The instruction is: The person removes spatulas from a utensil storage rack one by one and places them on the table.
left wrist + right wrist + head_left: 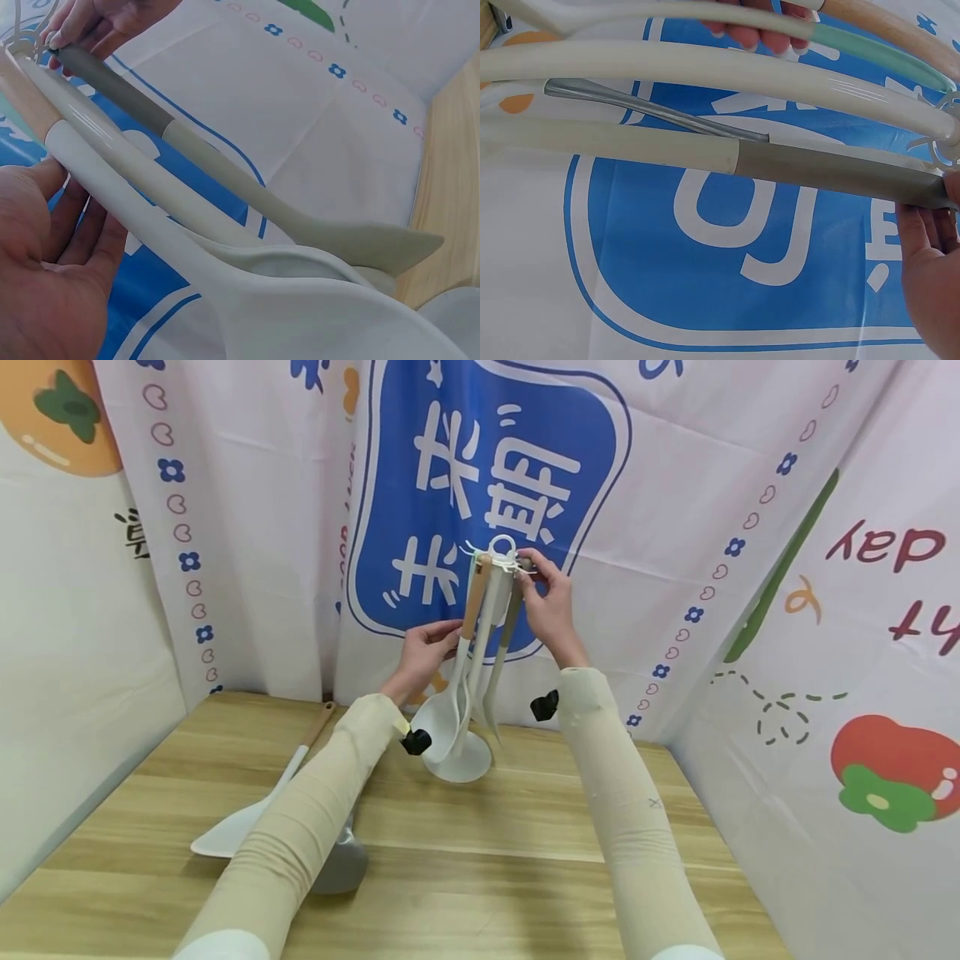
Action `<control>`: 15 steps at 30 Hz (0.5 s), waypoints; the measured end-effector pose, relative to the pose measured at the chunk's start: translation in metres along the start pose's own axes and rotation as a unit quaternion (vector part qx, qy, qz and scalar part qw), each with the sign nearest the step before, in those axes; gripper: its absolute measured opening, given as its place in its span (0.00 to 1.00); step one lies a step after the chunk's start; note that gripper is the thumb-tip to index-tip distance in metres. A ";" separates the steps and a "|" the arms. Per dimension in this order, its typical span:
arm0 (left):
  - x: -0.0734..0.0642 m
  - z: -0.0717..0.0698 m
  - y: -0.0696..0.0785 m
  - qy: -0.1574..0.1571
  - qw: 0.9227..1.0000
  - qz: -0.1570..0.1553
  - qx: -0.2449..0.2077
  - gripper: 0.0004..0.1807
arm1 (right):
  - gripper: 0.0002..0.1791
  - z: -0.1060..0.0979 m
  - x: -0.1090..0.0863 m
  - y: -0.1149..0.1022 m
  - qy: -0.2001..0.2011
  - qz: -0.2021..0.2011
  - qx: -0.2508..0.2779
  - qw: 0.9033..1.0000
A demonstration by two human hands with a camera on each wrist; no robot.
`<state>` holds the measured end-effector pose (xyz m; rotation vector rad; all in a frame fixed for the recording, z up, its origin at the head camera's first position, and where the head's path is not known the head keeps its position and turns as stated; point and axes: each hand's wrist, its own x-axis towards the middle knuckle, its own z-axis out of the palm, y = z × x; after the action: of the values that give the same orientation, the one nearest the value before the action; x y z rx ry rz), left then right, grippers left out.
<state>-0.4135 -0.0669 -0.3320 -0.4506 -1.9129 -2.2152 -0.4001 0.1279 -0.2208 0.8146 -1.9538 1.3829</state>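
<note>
A cream utensil stand (492, 606) rises from a round base (468, 764), with a ring of hooks at its top. Near that ring, my right hand (551, 606) pinches the upper end of a grey-handled spatula (116, 90), whose pale blade hangs downward. A white ladle (135, 191) with a wooden handle hangs on the left side. Lower down, my left hand (422, 656) has its thumb tip by the ladle's neck and its loose fingers behind it. A utensil with a green handle (877, 52) hangs between the ladle and the pole.
On the wooden table (525, 827) at left lies a white turner (236, 828) with a wooden handle. Beside it, a grey utensil head (341, 868) is partly hidden under my left sleeve. Printed cloth (712, 510) hangs behind and at both sides.
</note>
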 end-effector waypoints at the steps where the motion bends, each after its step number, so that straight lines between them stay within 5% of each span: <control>1: 0.000 0.000 0.000 -0.001 1.000 -0.002 -0.006 0.18 | 0.16 0.000 0.000 0.000 0.000 -0.001 0.000 1.000; 15: 0.000 -0.002 -0.001 0.010 1.000 -0.017 0.005 0.19 | 0.16 0.001 0.000 -0.003 0.007 0.002 0.006 1.000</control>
<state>-0.4139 -0.0689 -0.3338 -0.3947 -1.9349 -2.2207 -0.3980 0.1257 -0.2190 0.8059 -1.9396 1.3996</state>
